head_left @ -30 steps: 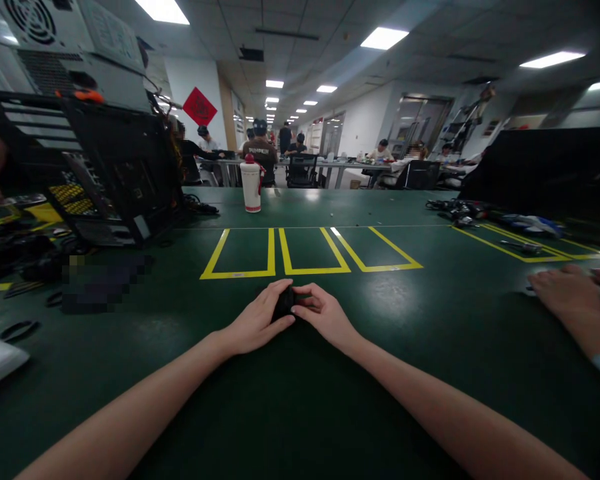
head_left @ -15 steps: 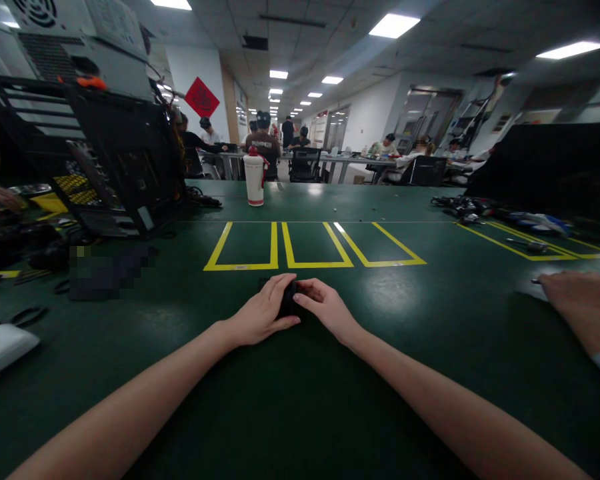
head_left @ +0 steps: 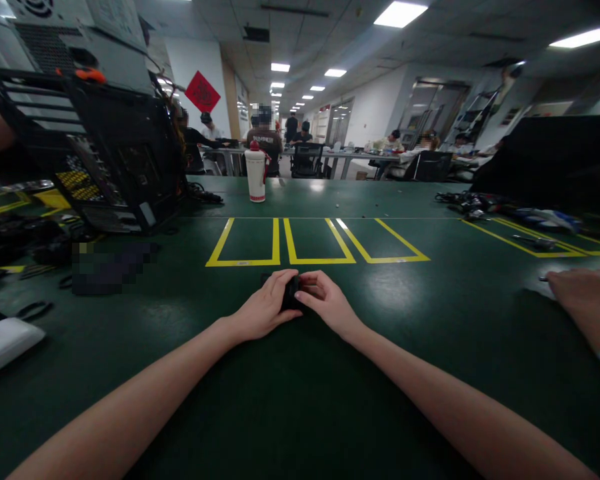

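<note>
A small black object (head_left: 291,295) sits on the green table (head_left: 300,393) between my two hands; its kind cannot be made out. My left hand (head_left: 267,305) is wrapped over its left side, fingers on top and thumb along the near side. At the object's right end is my right hand (head_left: 327,303), its fingers curled and the thumb tip against or very near the object. Most of the object is hidden by my fingers. Just beyond my hands lie three yellow tape outlines (head_left: 323,261) on the table.
A white bottle with a red lid (head_left: 257,175) stands farther back. An open black computer case (head_left: 115,160) is at the left, with a white object (head_left: 10,347) nearer me. Another person's hand (head_left: 587,303) rests at the right edge. Cables (head_left: 467,203) lie behind it.
The camera view has shifted slightly. Both my hands keep the same hold around the black object. At the left edge, another person's arm has moved up.
</note>
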Action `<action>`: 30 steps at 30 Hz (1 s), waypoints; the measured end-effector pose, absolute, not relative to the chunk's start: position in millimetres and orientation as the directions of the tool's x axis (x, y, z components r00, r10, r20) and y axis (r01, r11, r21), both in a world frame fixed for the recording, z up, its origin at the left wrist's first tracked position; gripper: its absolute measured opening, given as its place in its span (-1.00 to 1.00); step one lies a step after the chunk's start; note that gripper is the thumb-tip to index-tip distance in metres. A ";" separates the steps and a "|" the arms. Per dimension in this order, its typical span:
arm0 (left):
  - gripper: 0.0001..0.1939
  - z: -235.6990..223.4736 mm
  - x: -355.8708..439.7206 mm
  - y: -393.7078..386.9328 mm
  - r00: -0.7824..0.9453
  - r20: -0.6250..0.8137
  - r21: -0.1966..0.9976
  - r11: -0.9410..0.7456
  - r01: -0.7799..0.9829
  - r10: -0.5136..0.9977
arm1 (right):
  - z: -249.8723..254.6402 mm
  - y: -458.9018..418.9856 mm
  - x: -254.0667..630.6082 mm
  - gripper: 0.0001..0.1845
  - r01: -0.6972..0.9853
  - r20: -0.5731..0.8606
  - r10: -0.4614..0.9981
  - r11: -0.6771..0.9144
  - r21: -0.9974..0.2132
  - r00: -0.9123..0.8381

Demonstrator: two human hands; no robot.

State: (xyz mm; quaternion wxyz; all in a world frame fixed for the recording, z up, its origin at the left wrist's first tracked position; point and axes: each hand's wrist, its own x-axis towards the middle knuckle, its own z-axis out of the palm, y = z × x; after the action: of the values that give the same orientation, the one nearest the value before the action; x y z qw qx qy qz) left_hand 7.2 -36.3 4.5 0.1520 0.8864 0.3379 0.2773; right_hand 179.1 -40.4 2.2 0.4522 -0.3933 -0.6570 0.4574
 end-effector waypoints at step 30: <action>-0.32 4.0 6.8 -35.8 0.607 0.397 0.445 -0.723 0.529 0.688 | 0.6 -40.8 178.6 -0.74 0.074 0.253 0.911 0.292 -0.954 -0.326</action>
State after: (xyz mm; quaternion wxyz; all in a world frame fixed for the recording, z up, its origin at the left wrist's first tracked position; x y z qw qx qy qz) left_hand 6.8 -35.8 4.0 0.1428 0.8850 0.3438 0.2797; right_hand 178.6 -40.8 0.6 0.4480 -0.3691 -0.6672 0.4668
